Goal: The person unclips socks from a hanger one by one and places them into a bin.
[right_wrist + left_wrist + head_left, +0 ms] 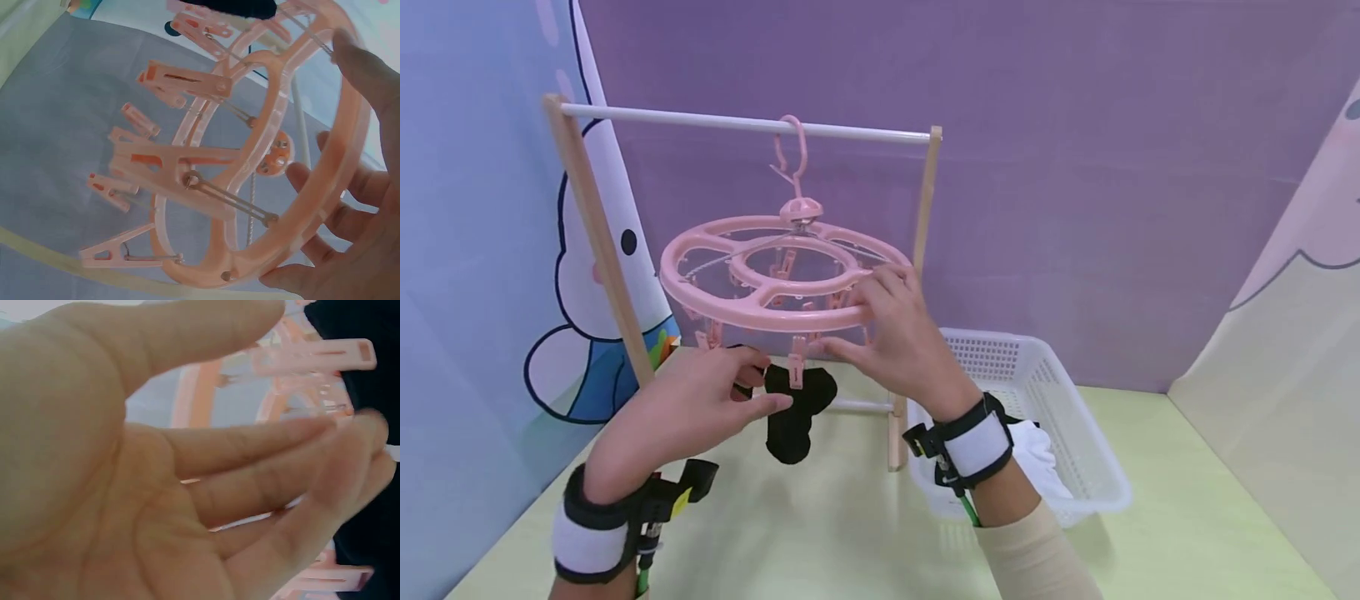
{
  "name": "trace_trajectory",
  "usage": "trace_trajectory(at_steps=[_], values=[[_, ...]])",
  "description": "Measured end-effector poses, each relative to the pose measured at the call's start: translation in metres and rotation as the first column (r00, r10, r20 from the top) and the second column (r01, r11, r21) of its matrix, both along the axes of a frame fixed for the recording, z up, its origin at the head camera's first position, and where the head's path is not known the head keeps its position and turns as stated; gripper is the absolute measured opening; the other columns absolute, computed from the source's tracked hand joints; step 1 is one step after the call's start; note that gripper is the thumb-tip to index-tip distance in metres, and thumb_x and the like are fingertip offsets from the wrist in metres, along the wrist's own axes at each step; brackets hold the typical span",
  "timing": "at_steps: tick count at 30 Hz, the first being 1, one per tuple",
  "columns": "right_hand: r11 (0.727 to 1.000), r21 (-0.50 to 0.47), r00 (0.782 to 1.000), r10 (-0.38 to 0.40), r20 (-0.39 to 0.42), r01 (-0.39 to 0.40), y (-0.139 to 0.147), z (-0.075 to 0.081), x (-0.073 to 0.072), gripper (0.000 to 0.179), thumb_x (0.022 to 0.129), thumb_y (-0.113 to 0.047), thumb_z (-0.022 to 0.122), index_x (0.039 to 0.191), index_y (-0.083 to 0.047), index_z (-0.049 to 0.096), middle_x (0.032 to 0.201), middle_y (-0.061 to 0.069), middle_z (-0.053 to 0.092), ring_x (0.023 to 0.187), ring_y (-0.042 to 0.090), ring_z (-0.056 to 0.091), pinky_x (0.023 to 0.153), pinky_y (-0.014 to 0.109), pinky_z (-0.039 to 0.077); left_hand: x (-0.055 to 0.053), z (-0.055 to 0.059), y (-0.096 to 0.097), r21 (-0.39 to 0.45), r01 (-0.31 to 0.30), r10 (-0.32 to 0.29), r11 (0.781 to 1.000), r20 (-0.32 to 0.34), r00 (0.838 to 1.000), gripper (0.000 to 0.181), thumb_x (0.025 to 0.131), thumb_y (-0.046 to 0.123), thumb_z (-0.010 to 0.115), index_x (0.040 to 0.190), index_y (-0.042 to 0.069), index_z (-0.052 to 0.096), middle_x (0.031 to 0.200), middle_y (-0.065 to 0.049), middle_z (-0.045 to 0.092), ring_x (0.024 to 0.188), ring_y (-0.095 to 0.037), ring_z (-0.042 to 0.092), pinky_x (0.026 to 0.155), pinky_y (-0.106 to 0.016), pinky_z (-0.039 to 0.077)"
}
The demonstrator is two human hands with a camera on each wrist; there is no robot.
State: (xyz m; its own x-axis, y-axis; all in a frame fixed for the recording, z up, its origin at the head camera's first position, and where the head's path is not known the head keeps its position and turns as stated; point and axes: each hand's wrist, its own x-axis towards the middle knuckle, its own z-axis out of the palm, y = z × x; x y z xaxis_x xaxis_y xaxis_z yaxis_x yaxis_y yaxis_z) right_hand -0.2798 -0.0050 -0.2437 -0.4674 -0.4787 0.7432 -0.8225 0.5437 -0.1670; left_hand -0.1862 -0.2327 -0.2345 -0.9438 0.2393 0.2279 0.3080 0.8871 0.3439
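Left hand (696,404): fingers loosely extended, thumb apart, empty, just beside the black sock (790,433). Sock: hangs in a clip (797,368) below the front of the pink hanger (737,314), itself hooked over the rail (685,119). Right hand (902,346): grips the hanger's right rim. Basket (1116,493): to the right, holding white cloth (1037,458).
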Motion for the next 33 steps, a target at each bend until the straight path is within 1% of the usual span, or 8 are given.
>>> trace_trajectory(at_steps=[2,5,9,13,16,18,25,33], values=[[1.000,-0.025,1.000,-0.006,-0.012,0.005,0.001,-0.003,-0.003,0.040,0.081,-0.026,0.093,0.101,-0.006,0.065,0.110,0.010,0.064,0.124,0.031,0.052,0.126,0.050,0.032,-0.005,-0.005,0.004,0.001,0.013,-0.013,1.000,-0.028,1.000,0.065,0.094,0.045,0.078,0.144,0.008,0.058,0.114,-0.013,0.077,0.101,-0.031,0.074,0.082,-0.047,0.063],[0.998,-0.055,0.999,-0.002,-0.035,0.000,0.004,-0.009,-0.008,0.034,0.084,-0.023,0.091,0.101,-0.005,0.067,0.107,0.010,0.065,0.119,0.032,0.054,0.121,0.052,0.036,-0.016,-0.013,0.013,0.098,0.049,-0.042,0.994,-0.067,0.997,0.075,0.094,0.046,0.077,0.153,0.009,0.047,0.121,-0.016,0.073,0.106,-0.033,0.071,0.091,-0.054,0.059],[0.997,-0.082,0.998,-0.004,-0.065,-0.002,0.011,-0.015,-0.016,0.032,0.088,-0.025,0.087,0.103,-0.003,0.069,0.105,0.012,0.066,0.113,0.033,0.056,0.107,0.051,0.046,-0.033,-0.022,0.026,0.300,0.113,-0.093,0.947,-0.079,0.993,0.052,0.101,0.039,0.070,0.142,0.010,0.056,0.112,-0.012,0.077,0.109,-0.031,0.073,0.095,-0.054,0.058],[0.992,-0.127,0.998,-0.035,-0.052,0.028,0.021,-0.020,-0.022,0.028,0.090,-0.022,0.084,0.104,-0.003,0.069,0.103,0.013,0.066,0.105,0.034,0.057,0.094,0.048,0.049,-0.046,-0.027,0.033,0.429,0.153,-0.131,0.890,-0.081,0.988,0.035,0.104,0.029,0.068,0.130,0.006,0.065,0.100,-0.009,0.079,0.103,-0.025,0.076,0.090,-0.046,0.060],[0.988,-0.150,0.998,-0.051,-0.043,0.044,0.030,-0.024,-0.027,0.028,0.091,-0.020,0.083,0.109,-0.002,0.071,0.109,0.015,0.069,0.106,0.036,0.059,0.092,0.048,0.050,-0.050,-0.028,0.035,0.469,0.171,-0.139,0.867,-0.102,0.985,0.034,0.103,0.028,0.069,0.128,0.004,0.068,0.105,-0.010,0.080,0.104,-0.025,0.077,0.090,-0.045,0.060],[0.989,-0.140,0.998,-0.050,-0.042,0.043,0.035,-0.025,-0.031,0.031,0.092,-0.021,0.082,0.114,-0.001,0.072,0.116,0.016,0.071,0.112,0.037,0.063,0.098,0.048,0.054,-0.052,-0.029,0.036,0.490,0.196,-0.152,0.849,-0.130,0.980,0.032,0.102,0.026,0.070,0.125,0.005,0.071,0.104,-0.011,0.079,0.100,-0.024,0.077,0.086,-0.042,0.060],[0.995,-0.094,0.999,-0.032,0.038,0.035,0.046,-0.023,-0.044,0.044,0.096,-0.020,0.078,0.134,-0.001,0.069,0.143,0.021,0.066,0.141,0.037,0.059,0.116,0.051,0.048,-0.058,-0.034,0.046,0.525,0.183,-0.103,0.831,-0.179,0.978,0.025,0.100,0.030,0.073,0.114,0.010,0.078,0.098,-0.007,0.080,0.096,-0.020,0.076,0.082,-0.035,0.057],[0.979,-0.194,0.998,-0.060,0.035,0.065,0.052,-0.033,-0.054,0.047,0.097,-0.011,0.076,0.141,-0.001,0.064,0.148,0.023,0.062,0.138,0.039,0.061,0.112,0.053,0.051,-0.064,-0.041,0.057,0.586,0.186,-0.065,0.789,-0.221,0.973,0.022,0.098,0.024,0.076,0.114,0.009,0.074,0.102,-0.010,0.082,0.098,-0.023,0.080,0.083,-0.034,0.059]])
